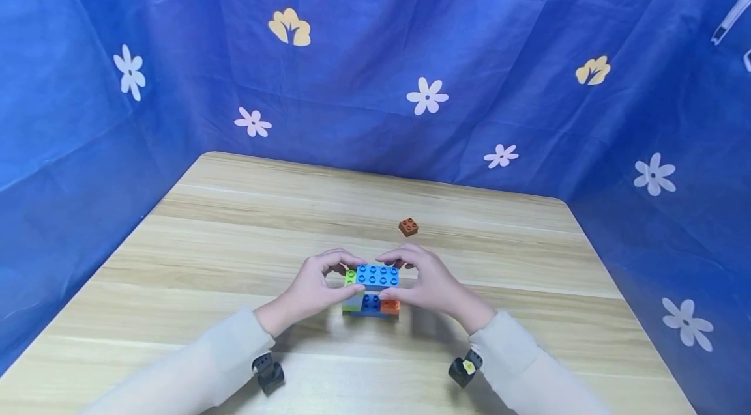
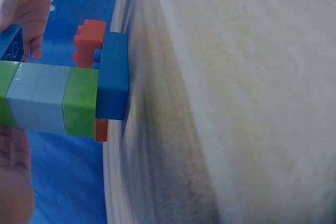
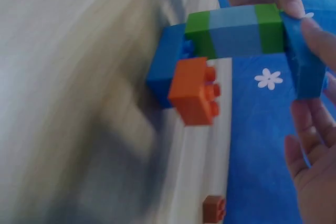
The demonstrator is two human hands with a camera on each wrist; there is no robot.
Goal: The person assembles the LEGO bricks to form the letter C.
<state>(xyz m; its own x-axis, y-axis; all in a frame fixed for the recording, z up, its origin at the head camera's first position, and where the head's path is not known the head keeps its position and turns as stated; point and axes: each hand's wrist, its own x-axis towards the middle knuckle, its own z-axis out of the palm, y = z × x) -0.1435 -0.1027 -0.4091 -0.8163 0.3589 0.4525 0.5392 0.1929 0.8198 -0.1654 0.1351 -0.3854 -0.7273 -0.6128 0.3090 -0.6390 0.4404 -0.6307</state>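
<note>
A toy-brick structure stands on the wooden table [image 1: 235,232]. Its blue base brick [image 3: 165,61] carries an orange brick [image 3: 190,90] on the right and a green and light-blue column [image 2: 42,95] on the left. Across the column's top, a blue eight-stud brick [image 1: 377,276] reaches out to the right over the base. My left hand [image 1: 319,286] grips the upper column and the brick's left end, thumb in front and fingers behind. The brick's right end is pinched between thumb and fingers of my right hand [image 1: 427,278].
A small brown four-stud brick [image 1: 408,227] lies on the table beyond the hands. Blue patterned cloth [image 1: 352,76] hangs behind the table and at both sides. Each wrist wears a small black camera, such as the left one [image 1: 268,372].
</note>
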